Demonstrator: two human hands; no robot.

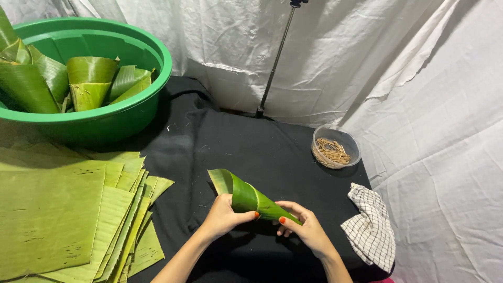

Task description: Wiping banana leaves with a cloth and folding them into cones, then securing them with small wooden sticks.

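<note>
While both hands grip it, the rolled banana-leaf cone [250, 196] lies low over the black tabletop [262, 147], its long axis running from the open mouth at ten o'clock to the point at four. The left hand [224, 216] wraps the wide middle, fingers closed; the right hand [305, 222] pinches the tip (seemingly thumb and forefinger), so the point sits nearest it.
</note>
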